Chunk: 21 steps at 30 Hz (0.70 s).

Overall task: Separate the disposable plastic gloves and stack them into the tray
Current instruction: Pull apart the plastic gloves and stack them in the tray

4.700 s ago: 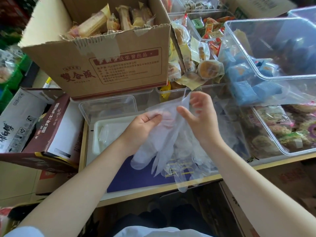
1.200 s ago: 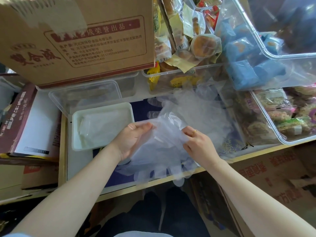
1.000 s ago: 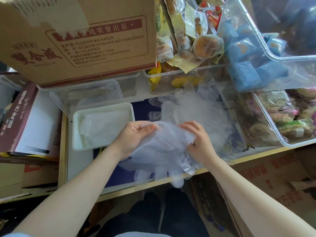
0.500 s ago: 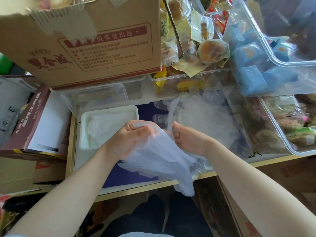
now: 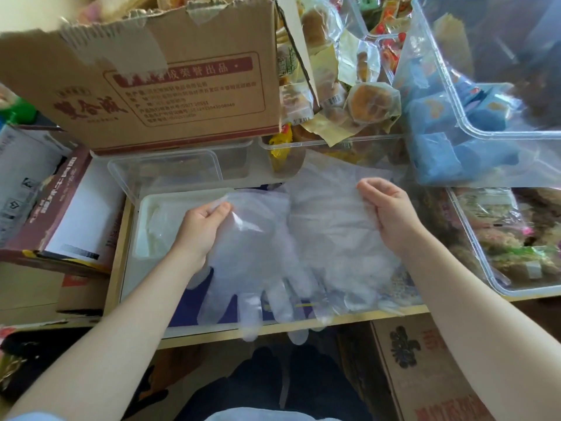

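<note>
Separating step: one glove is pinched free of the rest and is ready to go to the white tray (image 5: 145,208); all places below are given relative to that tray.
Tabletop edge (image 5: 212,332): nearest the viewer, in front of the tray; the finger ends of the held glove hang past it.
Held glove (image 5: 255,256): thin clear plastic, cuff up, hanging just right of the tray and overlapping the tray's right rim.
Left hand (image 5: 200,229): over the tray's right part; fingers (image 5: 223,208) closed in a pinch on the held glove's cuff corner.
Right hand (image 5: 388,217): well right of the tray; fingers curled, pinching the cuff edge of the loose glove pile (image 5: 343,238), which lies on the tabletop.
Tray contents: a few flat gloves appear to lie inside; the count cannot be told.
Clear container (image 5: 170,168): just behind the tray.
Cardboard box (image 5: 151,86): farther behind, overhanging the clear container.
Risk, double pick: film layers cling; a second glove may travel with the first.
Risk, misplacement: the limp glove may fold or drape over the rim instead of lying flat.
Risk, loss: dangling ends may snag the tabletop edge and drag the glove off.
</note>
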Available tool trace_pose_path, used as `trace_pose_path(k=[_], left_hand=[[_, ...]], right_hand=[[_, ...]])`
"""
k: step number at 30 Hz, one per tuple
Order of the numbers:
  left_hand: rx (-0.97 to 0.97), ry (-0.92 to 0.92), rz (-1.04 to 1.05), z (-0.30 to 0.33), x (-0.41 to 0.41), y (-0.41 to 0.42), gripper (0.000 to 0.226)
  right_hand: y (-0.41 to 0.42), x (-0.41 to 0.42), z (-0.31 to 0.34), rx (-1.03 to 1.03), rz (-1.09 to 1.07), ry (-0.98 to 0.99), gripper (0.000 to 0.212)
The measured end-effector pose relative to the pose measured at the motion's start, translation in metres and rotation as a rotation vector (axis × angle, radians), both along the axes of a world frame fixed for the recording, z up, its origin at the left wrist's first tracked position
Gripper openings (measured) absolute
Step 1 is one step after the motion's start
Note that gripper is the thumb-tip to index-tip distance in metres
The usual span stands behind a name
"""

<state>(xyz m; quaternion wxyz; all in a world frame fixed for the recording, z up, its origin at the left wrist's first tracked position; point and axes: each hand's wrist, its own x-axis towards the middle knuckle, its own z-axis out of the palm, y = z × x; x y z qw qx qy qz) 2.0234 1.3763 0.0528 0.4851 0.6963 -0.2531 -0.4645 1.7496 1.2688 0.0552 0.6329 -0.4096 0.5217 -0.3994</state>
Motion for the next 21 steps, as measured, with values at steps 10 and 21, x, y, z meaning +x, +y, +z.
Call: trace_pose_path(k=[10,21], left_hand=[[0.042,0.018,0.108,0.006,-0.016,-0.034,0.011],[0.025,0.203,-0.22,0.055,-0.083,-0.042,0.02]], right_hand=[[0.006,-0.019,0.045,0.052,0.577,-0.35,0.024],[0.027,-0.003,0.043,0.079,0.639,-0.253,0.018]])
